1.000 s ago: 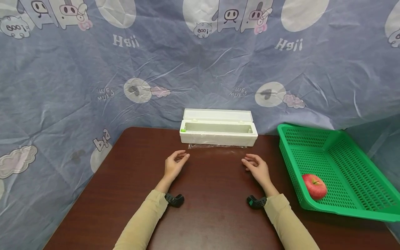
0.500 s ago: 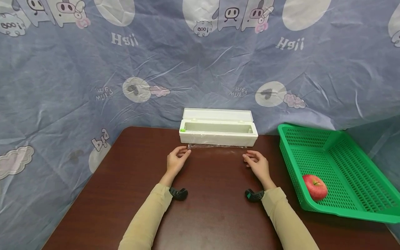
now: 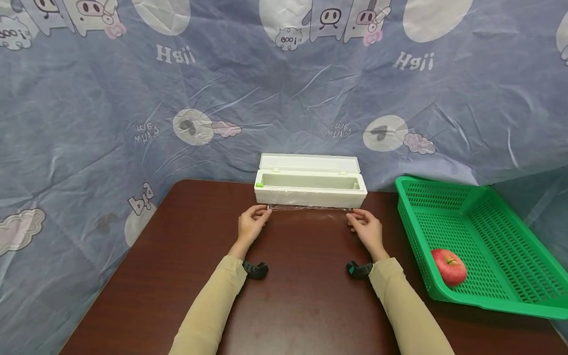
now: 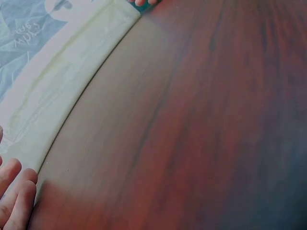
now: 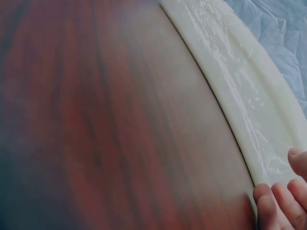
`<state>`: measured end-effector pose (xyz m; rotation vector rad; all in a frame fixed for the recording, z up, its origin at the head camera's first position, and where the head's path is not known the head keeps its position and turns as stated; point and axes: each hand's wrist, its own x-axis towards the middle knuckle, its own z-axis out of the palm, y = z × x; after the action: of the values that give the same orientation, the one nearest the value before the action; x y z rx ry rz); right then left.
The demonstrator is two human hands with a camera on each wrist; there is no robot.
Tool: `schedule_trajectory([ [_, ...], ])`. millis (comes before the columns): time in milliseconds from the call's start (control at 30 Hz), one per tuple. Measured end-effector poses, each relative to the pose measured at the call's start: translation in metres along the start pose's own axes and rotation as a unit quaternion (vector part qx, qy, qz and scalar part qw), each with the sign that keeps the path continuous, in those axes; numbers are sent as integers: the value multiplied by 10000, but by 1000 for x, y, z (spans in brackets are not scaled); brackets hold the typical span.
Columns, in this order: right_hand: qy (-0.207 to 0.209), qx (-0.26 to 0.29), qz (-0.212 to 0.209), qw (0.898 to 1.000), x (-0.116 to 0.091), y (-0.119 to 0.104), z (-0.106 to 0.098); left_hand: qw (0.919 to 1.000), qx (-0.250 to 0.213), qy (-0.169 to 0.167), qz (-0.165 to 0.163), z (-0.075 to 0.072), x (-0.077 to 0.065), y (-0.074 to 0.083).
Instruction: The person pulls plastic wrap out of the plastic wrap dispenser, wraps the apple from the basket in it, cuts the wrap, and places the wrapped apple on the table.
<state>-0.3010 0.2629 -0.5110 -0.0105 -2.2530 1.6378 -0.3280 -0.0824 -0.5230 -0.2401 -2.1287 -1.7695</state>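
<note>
A white cling film dispenser box [image 3: 310,196] stands at the back of the table with its lid [image 3: 309,161] raised. Clear cling film [image 3: 306,207] comes over its front wall and ends in a crumpled edge on the tabletop. My left hand [image 3: 251,225] is at the left corner of that edge, fingers loosely bent. At the right corner is my right hand [image 3: 367,229], likewise loosely bent. In the right wrist view, a gap shows between the thumb [image 5: 298,162] and the fingers [image 5: 283,203]. Whether the fingertips touch the film is hard to tell.
A green plastic basket [image 3: 477,236] stands to the right, with a red apple [image 3: 449,267] inside. A small green piece [image 3: 259,185] sits at the box's left end. Behind the brown table [image 3: 293,296] hangs a printed blue-grey cloth [image 3: 284,108].
Both hands have moved forward toward the box, up to the corners of the cling film's edge. The box, basket and apple have stayed in place.
</note>
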Motion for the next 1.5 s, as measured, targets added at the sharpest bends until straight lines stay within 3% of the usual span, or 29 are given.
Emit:
schedule_trajectory([
  [700,502,-141,150,9985,22,11,5,9996,250,-86,43,1,7,-2],
  [1233,362,94,179,9991,26,3,7,9991,69,-409,87,-3,8,-3],
  [1500,335,-355,126,9987,28,7,6,9992,131,-359,96,-2,8,-4],
])
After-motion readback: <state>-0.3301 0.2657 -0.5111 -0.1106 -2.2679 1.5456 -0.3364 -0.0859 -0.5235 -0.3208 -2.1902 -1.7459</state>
